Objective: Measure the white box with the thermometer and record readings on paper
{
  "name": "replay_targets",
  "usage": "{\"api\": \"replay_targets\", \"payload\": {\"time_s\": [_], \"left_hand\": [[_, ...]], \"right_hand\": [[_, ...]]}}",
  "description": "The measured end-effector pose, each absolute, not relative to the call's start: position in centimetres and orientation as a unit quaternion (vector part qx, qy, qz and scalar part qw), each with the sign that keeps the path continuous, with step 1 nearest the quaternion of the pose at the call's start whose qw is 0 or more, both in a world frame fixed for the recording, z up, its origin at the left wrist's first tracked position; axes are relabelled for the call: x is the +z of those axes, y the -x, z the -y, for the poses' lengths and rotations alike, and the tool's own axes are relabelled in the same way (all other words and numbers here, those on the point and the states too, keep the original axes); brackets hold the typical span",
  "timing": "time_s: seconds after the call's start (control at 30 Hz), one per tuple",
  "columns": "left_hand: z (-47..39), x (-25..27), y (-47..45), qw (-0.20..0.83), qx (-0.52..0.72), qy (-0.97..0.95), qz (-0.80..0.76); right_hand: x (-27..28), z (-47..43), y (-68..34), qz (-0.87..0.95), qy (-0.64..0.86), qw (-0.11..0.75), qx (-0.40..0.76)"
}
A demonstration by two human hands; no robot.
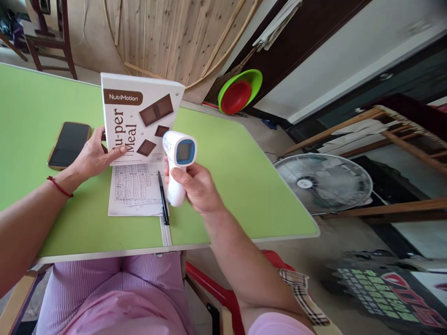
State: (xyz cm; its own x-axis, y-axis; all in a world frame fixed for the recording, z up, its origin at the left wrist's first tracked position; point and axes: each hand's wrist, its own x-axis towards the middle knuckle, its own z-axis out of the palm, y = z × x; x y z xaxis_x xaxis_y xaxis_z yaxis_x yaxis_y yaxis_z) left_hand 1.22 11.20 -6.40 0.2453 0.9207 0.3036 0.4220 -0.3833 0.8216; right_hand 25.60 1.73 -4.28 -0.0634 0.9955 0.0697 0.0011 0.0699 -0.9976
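Observation:
My left hand (99,151) grips the lower left corner of a white box (120,123) with brown lettering and pictures of chocolate pieces, thumb across its front. The box stands upright over the green table. In my right hand (199,186) is a white and blue infrared thermometer (178,158), held by its handle with its small grey screen towards me. Its head overlaps the box's lower right side. Below the box lie handwritten paper sheets (134,190), partly covered by it. A black pen (163,200) rests at their right edge.
A dark-screened phone (70,145) lies left of the box on the green table (237,186). Beyond the table's right edge is a fan (324,181). Green and red basins (240,90) are behind, near a round wooden board (174,37). A wooden chair (52,42) stands at far left.

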Motion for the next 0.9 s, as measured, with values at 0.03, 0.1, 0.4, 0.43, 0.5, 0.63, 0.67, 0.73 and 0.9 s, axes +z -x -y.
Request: {"api": "replay_targets", "payload": {"time_s": [0.03,0.1,0.4,0.43,0.5,0.63,0.67,0.73,0.9], "left_hand": [[-11.4,-6.6,-1.1,0.300,0.406,-0.728,-0.464],[-11.9,-6.9,-1.0,0.282,0.404,-0.727,-0.478],[-12.9,-7.5,-0.5,0.245,0.371,-0.771,-0.456],[-13.0,-7.5,-0.4,0.240,0.369,-0.779,-0.446],[-13.2,-7.6,-0.3,0.225,0.365,-0.797,-0.425],[-12.7,-6.5,-0.2,0.171,0.307,-0.827,-0.438],[-12.3,-5.9,-0.3,0.156,0.285,-0.827,-0.460],[-11.3,-4.4,-0.5,0.116,0.220,-0.813,-0.527],[-9.4,-1.3,-1.4,0.043,0.001,-0.745,-0.666]], "right_hand": [[-3.9,-2.0,-26.7,0.562,0.485,0.482,0.466],[-4.0,-2.6,-28.9,0.619,0.533,0.421,0.395],[-9.0,-3.8,-33.0,0.649,0.684,0.300,0.144],[-9.2,-3.7,-32.9,0.654,0.687,0.287,0.134],[-9.3,-3.6,-33.0,0.662,0.694,0.258,0.115],[-8.9,-3.3,-33.4,0.692,0.677,0.240,0.075],[-8.8,-3.1,-33.2,0.703,0.660,0.260,0.045],[-8.4,-2.6,-32.4,0.722,0.615,0.316,-0.004],[-8.1,-1.6,-28.8,0.783,0.542,0.288,0.097]]}}
